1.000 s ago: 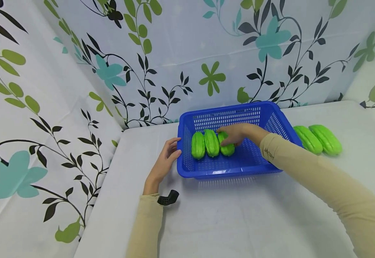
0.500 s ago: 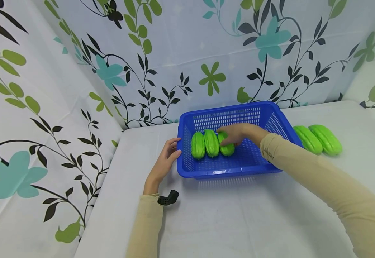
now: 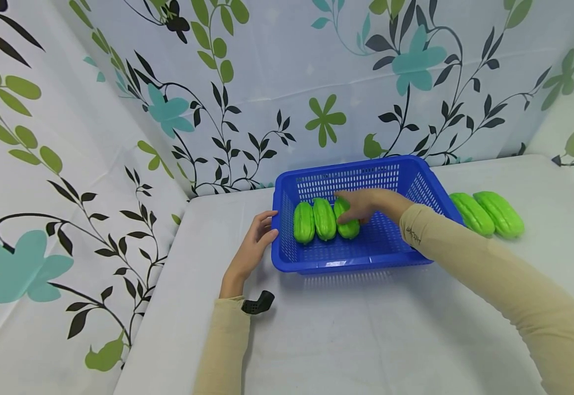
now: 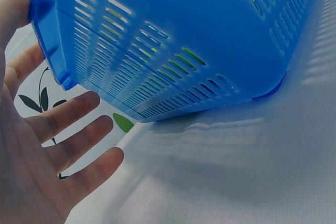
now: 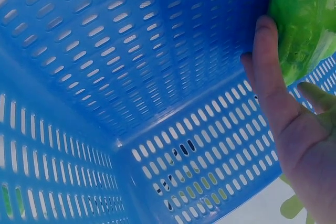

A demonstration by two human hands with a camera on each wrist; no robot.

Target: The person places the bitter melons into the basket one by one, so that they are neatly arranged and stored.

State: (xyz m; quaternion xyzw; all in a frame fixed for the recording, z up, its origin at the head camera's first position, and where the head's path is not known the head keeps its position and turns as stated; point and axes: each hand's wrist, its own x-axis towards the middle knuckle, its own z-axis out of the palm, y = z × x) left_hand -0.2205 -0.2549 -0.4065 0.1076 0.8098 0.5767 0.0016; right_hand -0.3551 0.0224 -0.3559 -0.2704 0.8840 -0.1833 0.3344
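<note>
A blue plastic basket (image 3: 316, 265) with slotted walls stands on the table. Inside, toward its left end, three bright green, ridged, cucumber-like vegetables lie side by side: the left one (image 3: 304, 223), the middle one (image 3: 324, 219) and the right one (image 3: 348, 227). My right hand (image 3: 358, 206) reaches in and grips this right one, fingers at its far end and thumb nearer me. In the right wrist view its fingers lie along the green vegetable (image 5: 302, 24). At the basket's left rim, my left hand (image 3: 256, 241) touches the edge with fingers spread; its lower fingers (image 4: 89, 179) are free.
Two more green vegetables (image 3: 499, 214) lie on the white tablecloth (image 3: 326, 340) right of the basket, one partly behind its rim. A printed curtain (image 3: 267, 82) hangs behind the table and along its left. A black device (image 3: 258, 303) sits at the left wrist.
Almost nothing differs. Both hands, the basket and the green vegetables keep their places, apart from a very slight shift of the whole view.
</note>
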